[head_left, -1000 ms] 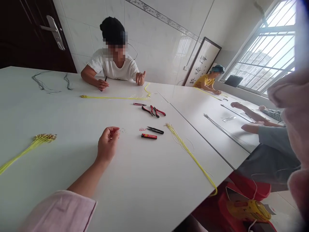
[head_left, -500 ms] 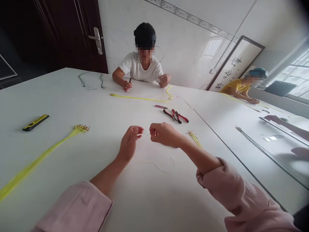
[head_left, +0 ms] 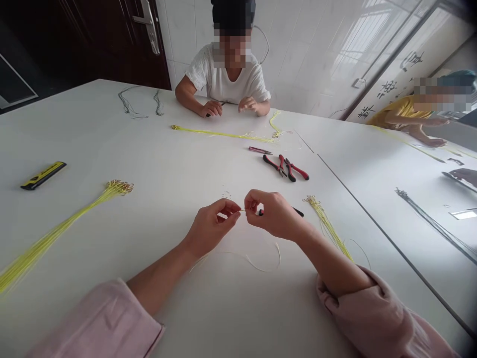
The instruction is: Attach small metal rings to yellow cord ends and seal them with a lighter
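Observation:
Over the white table (head_left: pixel 238 313), my left hand (head_left: pixel 210 226) and my right hand (head_left: pixel 276 215) meet fingertip to fingertip, both pinched. A short piece of thin pale-yellow cord (head_left: pixel 242 211) shows between them; its ends are hidden by my fingers. Below the hands a loose pale cord (head_left: pixel 257 268) curves across the tabletop. Just beyond my left fingertips lie several tiny bits (head_left: pixel 226 193), too small to name. Partly hidden behind my right hand is a tool with a black handle end (head_left: pixel 298 212).
Yellow cord bundles lie left (head_left: pixel 74 219) and right (head_left: pixel 330 226). Pliers (head_left: pixel 286 166), a red pen-like tool (head_left: pixel 260 150) and a yellow-black utility knife (head_left: pixel 43 175) lie farther out. Opposite sits a person in white (head_left: pixel 234 74); another in yellow (head_left: pixel 402 109) is far right.
My hands, apart before, have come together with the cord between their fingertips. The view has tilted down and shifted left. The person opposite has brought both hands closer together.

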`<control>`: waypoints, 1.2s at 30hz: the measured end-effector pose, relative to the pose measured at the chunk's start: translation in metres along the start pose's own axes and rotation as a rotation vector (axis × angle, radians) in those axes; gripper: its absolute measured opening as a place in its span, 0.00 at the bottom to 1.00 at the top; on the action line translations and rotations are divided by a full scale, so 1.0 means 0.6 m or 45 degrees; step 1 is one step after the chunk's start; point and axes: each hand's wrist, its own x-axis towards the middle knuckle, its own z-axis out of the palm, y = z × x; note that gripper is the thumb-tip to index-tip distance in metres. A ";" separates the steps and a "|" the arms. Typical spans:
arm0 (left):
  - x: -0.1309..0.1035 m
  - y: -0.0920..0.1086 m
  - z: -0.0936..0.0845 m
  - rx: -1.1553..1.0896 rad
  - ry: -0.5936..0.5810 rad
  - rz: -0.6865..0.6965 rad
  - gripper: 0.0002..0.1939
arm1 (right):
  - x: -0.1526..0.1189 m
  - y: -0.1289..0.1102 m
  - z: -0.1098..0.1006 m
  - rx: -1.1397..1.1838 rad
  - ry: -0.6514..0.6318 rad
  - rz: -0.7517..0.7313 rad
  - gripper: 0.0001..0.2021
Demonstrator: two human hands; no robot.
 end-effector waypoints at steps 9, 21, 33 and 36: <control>-0.001 0.002 0.000 -0.059 -0.007 0.028 0.11 | -0.004 -0.002 -0.001 0.134 -0.030 0.011 0.06; 0.003 -0.004 -0.002 -0.082 0.015 0.019 0.10 | -0.003 0.000 0.011 0.229 -0.046 0.098 0.04; 0.001 0.001 -0.003 -0.003 -0.045 -0.083 0.08 | -0.009 0.000 0.047 -0.441 0.253 -0.306 0.04; 0.001 0.002 -0.002 0.010 -0.047 -0.088 0.08 | -0.008 0.001 0.057 -0.528 0.324 -0.339 0.05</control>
